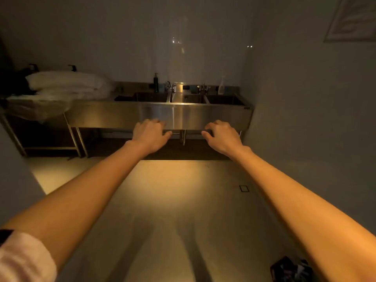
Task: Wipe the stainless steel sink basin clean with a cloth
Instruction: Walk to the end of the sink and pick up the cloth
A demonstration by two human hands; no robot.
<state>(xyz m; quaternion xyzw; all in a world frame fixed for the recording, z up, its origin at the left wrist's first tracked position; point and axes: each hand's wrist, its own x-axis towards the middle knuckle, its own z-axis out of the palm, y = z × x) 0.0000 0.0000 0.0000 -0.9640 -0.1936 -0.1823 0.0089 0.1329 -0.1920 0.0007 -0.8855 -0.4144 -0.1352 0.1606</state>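
Both hands, left (149, 133) and right (221, 135), hang loosely curled and hold nothing, well short of the 3-basin stainless sink (189, 98) against the far wall; with no cloth visibly in hand, wiping may stall in this dim light.

The sink unit (158, 116) is brushed stainless steel, its front panel carrying a soft satin sheen under the warm light. The taps (168, 85) look like polished metal. White cloth or bedding (67, 83) lies folded, soft and matt, above crinkled clear plastic sheeting (38, 109). The floor (183, 190) is smooth with a dull gloss; the walls (305, 98) are matt.
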